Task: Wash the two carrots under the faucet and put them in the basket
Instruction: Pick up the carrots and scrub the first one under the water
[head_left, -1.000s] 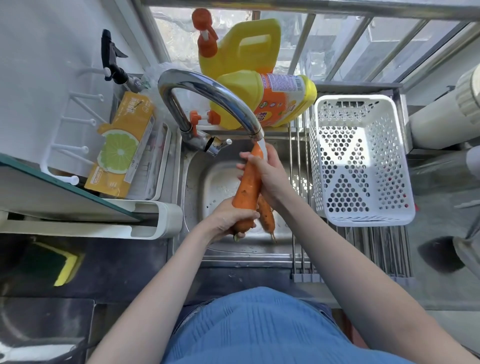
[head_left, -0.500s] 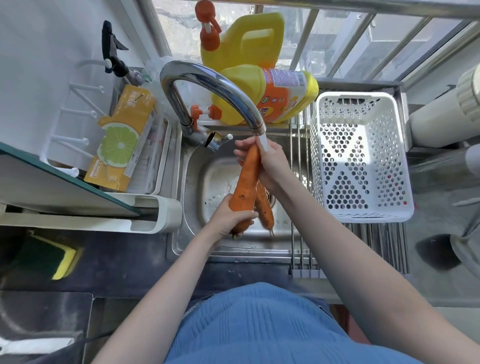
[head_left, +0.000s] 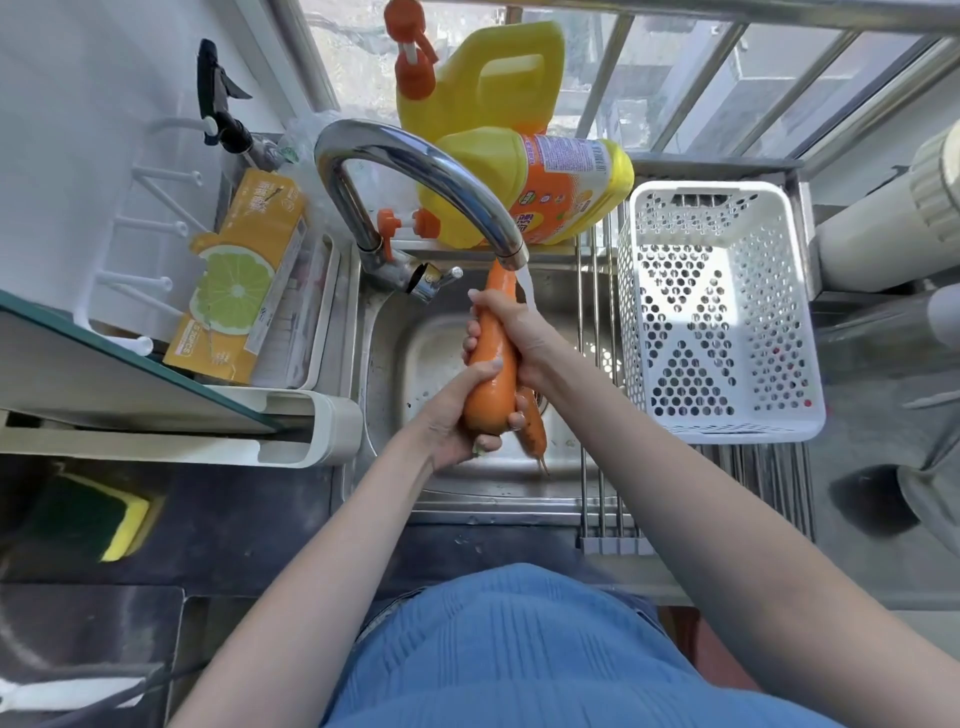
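A large carrot (head_left: 491, 364) is held over the sink (head_left: 395, 364), its narrow tip up under the faucet (head_left: 415, 171) spout, where a thin stream of water (head_left: 529, 286) runs just beside it. The left hand (head_left: 457, 415) grips the thick lower end, thumb laid across the front and fingers curled beneath. The right hand (head_left: 519, 332) wraps around the upper part, fingers closed on it just below the tip. A second, smaller carrot (head_left: 532, 426) lies in the sink basin behind the first, tip pointing toward the near edge. To the right, a white perforated basket (head_left: 644, 312) sits on a metal rack (head_left: 597, 467) over the sink's edge, holding no carrots. Behind the faucet stand two yellow detergent bottles (head_left: 493, 78). To the left is a lemon-printed box (head_left: 244, 280) in a white tray, and a sponge (head_left: 111, 519) lies on the dark counter.
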